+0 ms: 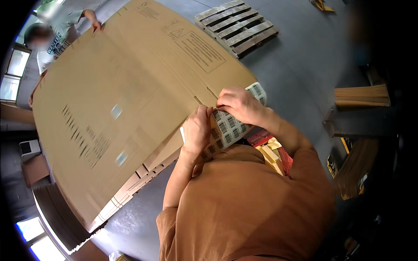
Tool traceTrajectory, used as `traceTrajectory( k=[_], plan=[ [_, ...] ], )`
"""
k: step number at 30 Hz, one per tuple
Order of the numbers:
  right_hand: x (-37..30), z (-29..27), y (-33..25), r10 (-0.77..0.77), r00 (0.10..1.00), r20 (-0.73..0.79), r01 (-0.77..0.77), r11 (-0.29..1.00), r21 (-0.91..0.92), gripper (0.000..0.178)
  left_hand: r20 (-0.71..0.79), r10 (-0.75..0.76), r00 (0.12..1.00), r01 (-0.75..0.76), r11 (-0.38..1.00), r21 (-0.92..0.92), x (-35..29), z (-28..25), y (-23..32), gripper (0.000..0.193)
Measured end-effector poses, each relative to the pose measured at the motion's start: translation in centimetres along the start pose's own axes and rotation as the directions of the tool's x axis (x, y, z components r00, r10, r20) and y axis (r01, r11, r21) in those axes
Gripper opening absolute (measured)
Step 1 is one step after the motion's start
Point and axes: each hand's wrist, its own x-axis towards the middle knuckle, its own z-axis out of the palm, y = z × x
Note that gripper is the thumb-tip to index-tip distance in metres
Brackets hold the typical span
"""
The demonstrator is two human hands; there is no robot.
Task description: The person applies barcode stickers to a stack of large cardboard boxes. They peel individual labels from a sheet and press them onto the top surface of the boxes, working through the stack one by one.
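A sheet of barcode labels (pixel 227 127) lies at the near right corner of a large brown cardboard stack (pixel 130 82), partly over its edge. My left hand (pixel 198 129) is closed in a pinch at the sheet's upper left part. Right beside it, my right hand (pixel 240 104) pinches the sheet too, its fingertips nearly meeting the left ones. Whether a single label is between the fingertips is too small to tell. The top cardboard bears dark print, two slots near my hands and two small shiny patches.
A co-worker (pixel 56 37) stands at the far left, hands on the cardboard's edge. A wooden pallet (pixel 237 26) lies on the grey floor beyond. Red and yellow items (pixel 274 154) are beside my body. Brown flat stock (pixel 362 95) stands at the right, more cardboard (pixel 61 217) at lower left.
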Motion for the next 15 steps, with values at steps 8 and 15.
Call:
traceTrajectory(
  k=[8, 15],
  plan=[
    [2.9, -0.1, 2.3, -0.249, 0.968, -0.030, 0.251, 0.965, 0.078, 0.017, 0.048, -0.258, 0.965, 0.259, 0.966, -0.006, 3.0, 0.9, -3.2, 0.041],
    [15.2, 1.6, 11.5, 0.255, 0.851, 0.460, -0.451, 0.803, 0.389, 0.014, 0.068, -0.210, 0.975, 0.196, 0.964, 0.179, 5.7, 2.4, -7.7, 0.028]
  ],
)
